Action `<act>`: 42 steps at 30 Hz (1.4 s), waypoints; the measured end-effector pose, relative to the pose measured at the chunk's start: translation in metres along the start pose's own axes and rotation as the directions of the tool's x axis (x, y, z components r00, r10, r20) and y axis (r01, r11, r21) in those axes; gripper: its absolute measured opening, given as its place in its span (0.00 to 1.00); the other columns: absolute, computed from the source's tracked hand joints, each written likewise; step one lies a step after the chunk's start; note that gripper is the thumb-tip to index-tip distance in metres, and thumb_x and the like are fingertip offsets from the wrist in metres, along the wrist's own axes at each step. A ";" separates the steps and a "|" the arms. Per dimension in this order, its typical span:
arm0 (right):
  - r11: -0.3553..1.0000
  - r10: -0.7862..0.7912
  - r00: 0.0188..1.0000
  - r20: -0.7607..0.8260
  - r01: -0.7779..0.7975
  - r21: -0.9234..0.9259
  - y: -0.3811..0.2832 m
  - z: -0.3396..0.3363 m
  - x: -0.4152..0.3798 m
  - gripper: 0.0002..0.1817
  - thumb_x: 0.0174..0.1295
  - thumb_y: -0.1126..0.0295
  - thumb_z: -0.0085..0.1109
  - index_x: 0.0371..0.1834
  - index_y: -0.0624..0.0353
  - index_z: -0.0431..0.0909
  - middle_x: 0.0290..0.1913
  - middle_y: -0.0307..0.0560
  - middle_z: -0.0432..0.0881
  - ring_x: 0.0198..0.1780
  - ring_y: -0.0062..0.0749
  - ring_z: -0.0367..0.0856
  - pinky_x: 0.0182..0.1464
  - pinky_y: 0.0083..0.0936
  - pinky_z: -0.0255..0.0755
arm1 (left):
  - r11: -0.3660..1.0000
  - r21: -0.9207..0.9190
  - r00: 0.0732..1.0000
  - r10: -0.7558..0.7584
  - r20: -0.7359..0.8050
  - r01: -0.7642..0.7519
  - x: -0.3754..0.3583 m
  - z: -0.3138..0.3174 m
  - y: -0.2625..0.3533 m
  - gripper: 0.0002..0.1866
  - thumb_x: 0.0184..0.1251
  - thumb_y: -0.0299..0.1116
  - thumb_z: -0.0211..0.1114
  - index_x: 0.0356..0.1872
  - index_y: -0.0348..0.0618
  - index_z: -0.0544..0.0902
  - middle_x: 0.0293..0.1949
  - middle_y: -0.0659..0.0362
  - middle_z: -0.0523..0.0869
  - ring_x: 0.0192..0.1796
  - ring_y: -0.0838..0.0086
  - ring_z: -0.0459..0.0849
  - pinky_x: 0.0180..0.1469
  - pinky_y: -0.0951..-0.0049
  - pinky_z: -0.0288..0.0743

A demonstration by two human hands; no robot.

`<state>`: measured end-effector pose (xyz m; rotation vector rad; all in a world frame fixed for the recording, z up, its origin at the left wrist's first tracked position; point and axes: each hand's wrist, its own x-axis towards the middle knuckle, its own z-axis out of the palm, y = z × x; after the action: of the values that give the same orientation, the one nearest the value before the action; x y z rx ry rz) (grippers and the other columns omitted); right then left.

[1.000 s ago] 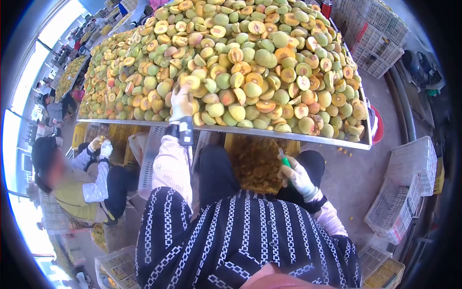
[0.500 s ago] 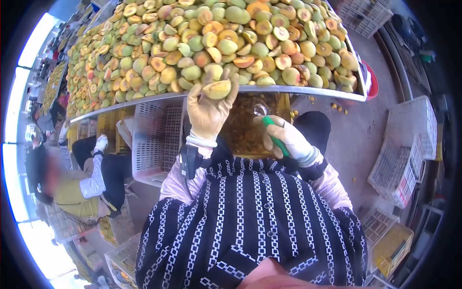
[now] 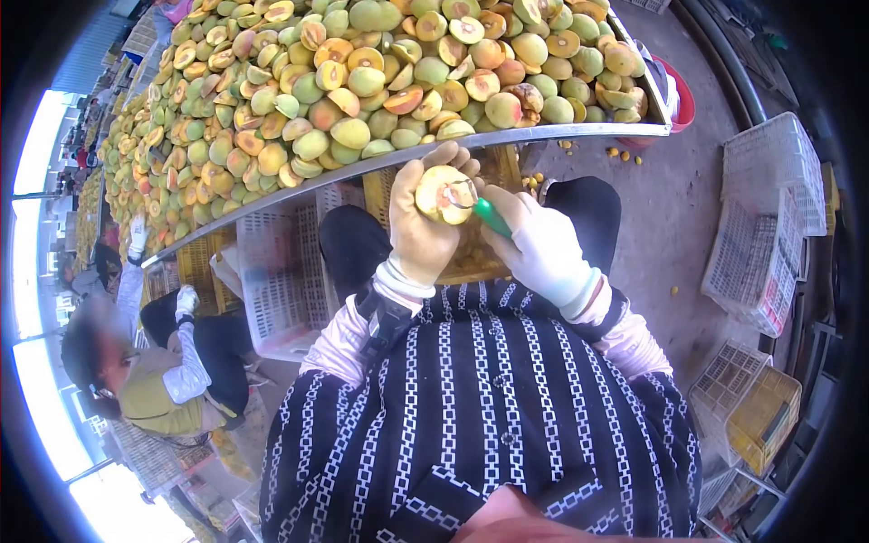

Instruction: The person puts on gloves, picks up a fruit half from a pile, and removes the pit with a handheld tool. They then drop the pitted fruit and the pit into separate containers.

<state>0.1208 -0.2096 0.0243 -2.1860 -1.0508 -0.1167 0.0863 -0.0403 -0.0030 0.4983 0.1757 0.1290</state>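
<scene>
My left hand [image 3: 419, 233], in a tan glove, is closed around a peach half [image 3: 433, 201] with its cut face turned up. My right hand [image 3: 545, 246], in a white glove, grips the green handle of a pitting tool [image 3: 491, 218]. The tool's metal loop rests at the stone area in the middle of the cut face. Just beyond both hands is the metal rim of a sorting table [image 3: 534, 134], heaped with halved peaches [image 3: 351, 133].
Below the table edge stand a white plastic crate [image 3: 281, 281] and a yellow crate [image 3: 475, 269]. To the left sits a co-worker [image 3: 172, 380] with gloved hands. White crates [image 3: 765, 226] stack on the right floor, near a red basin [image 3: 677, 100].
My left hand has come back from the table edge and turned the peach half's cut face up. My right hand has brought the tool's loop onto it.
</scene>
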 end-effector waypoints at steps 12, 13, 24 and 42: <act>0.998 0.037 0.999 0.032 -0.035 -0.060 -0.002 0.022 0.010 0.22 0.58 0.63 0.63 0.54 0.60 0.73 0.26 0.46 0.78 0.21 0.38 0.78 0.24 0.30 0.71 | 0.975 0.170 0.974 0.172 -0.146 -0.146 -0.001 0.003 -0.005 0.23 0.77 0.44 0.41 0.52 0.35 0.76 0.50 0.51 0.81 0.54 0.60 0.79 0.60 0.59 0.72; 0.995 0.043 0.999 -0.026 -0.040 0.093 -0.002 0.024 0.010 0.21 0.60 0.60 0.61 0.53 0.59 0.73 0.25 0.43 0.79 0.20 0.33 0.78 0.25 0.29 0.71 | 0.986 0.128 0.977 0.131 -0.169 -0.110 0.000 0.003 -0.001 0.23 0.76 0.46 0.44 0.52 0.36 0.76 0.51 0.51 0.81 0.55 0.60 0.79 0.61 0.59 0.72; 0.892 0.226 0.942 0.250 -0.303 0.336 0.013 0.029 0.010 0.18 0.58 0.61 0.62 0.46 0.60 0.75 0.27 0.48 0.81 0.25 0.37 0.81 0.29 0.28 0.73 | 0.999 -0.025 0.989 -0.023 -0.146 0.020 0.001 -0.022 0.007 0.28 0.75 0.54 0.44 0.49 0.36 0.79 0.51 0.50 0.81 0.54 0.58 0.79 0.58 0.58 0.74; 0.997 0.012 0.969 0.247 0.009 -0.082 0.006 0.040 0.011 0.12 0.54 0.73 0.58 0.40 0.61 0.68 0.21 0.48 0.79 0.21 0.45 0.80 0.23 0.37 0.73 | 0.983 0.184 0.955 0.033 -0.296 0.023 0.003 -0.016 -0.002 0.27 0.76 0.49 0.42 0.44 0.33 0.78 0.42 0.49 0.83 0.46 0.60 0.82 0.53 0.62 0.76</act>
<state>0.1240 -0.1793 -0.0049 -2.3193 -1.1990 0.1191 0.0867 -0.0344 -0.0187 0.6651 0.4863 0.1937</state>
